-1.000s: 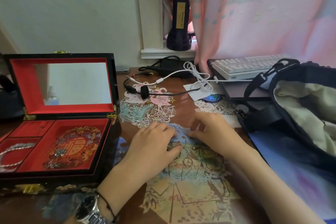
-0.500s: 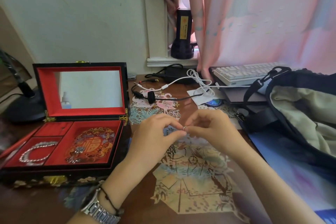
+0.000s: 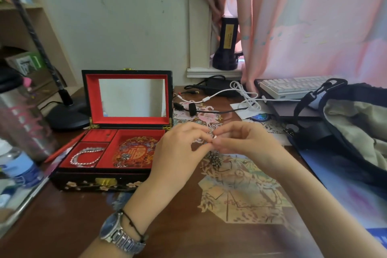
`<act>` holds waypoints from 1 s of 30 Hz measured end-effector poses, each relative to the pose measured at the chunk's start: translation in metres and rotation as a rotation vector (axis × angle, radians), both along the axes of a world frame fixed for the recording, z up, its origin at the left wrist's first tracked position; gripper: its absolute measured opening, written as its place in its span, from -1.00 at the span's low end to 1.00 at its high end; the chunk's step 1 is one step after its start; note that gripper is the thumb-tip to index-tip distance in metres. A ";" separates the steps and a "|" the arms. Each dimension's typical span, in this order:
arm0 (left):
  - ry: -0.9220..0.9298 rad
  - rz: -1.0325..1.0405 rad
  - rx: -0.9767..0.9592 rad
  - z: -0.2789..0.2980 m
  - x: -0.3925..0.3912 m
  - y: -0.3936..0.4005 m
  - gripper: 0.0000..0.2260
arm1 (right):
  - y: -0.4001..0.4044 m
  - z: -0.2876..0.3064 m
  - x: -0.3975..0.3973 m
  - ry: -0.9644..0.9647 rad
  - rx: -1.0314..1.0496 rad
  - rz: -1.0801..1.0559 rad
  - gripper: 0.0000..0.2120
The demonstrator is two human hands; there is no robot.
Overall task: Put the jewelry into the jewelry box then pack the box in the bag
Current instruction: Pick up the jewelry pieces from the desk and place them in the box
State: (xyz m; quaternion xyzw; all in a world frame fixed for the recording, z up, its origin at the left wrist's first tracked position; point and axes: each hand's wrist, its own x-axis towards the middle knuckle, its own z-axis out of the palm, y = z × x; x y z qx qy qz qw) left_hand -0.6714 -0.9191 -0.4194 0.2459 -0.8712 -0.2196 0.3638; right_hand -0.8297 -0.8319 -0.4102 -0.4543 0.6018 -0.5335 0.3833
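Here, both hands are raised above the table [image 3: 62, 216], fingertips meeting just right of the box [image 3: 109, 165]. A small ring [image 3: 215, 137] is pinched between them: the left hand [image 3: 180, 153] has thumb and forefinger closed on it from the left, the right hand [image 3: 249, 144] has its fingers closed on it from the right. The other fingers of each hand are curled in. A watch [image 3: 117, 231] and a thin dark cord are worn on the left wrist.

Below the fingertips, a dark clustered piece [image 3: 213, 158] is seen on the table; whether it hangs from the hands or lies on the surface cannot be told.

The box stands open at the left of the hands, lid upright with a mirror [image 3: 132, 97] in it, lining red. A beaded bracelet [image 3: 87, 156] lies in the front left compartment. The large right compartment is floored with a round gold-and-red ornament, and a small silver piece [image 3: 124, 158] lies on it. The rear left compartment is shallow and red.

The bag [image 3: 354, 128] lies open at the right edge of the table, dark outside, pale lining showing, well apart from the box. Behind it a keyboard [image 3: 293, 86] is set. White and black cables [image 3: 240, 92] are strewn between box and keyboard. Paper cutouts [image 3: 240, 190] are spread flat under the hands.
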 end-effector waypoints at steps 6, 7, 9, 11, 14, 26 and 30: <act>-0.011 0.037 -0.023 0.005 0.027 -0.004 -0.88 | -0.010 0.006 0.021 0.060 -0.015 -0.001 -0.69; -0.010 0.051 -0.035 0.006 0.035 -0.007 -0.86 | -0.014 0.008 0.025 0.069 -0.025 -0.007 -0.72; -0.009 0.101 -0.069 0.007 0.055 -0.014 -0.85 | -0.023 0.011 0.033 0.099 -0.047 -0.021 -0.78; 0.006 0.190 -0.090 0.006 0.083 -0.027 -0.86 | -0.034 0.015 0.043 0.157 -0.062 -0.011 -0.83; -0.022 0.354 -0.082 0.002 0.129 -0.049 -0.86 | -0.056 0.018 0.062 0.250 -0.081 0.036 -0.88; -0.237 0.443 -0.040 -0.006 0.188 -0.099 -0.86 | -0.132 0.018 0.124 0.408 -0.108 0.103 -0.87; -0.300 0.373 -0.064 -0.006 0.179 -0.112 -0.78 | -0.147 0.015 0.129 0.503 -0.119 0.098 -0.89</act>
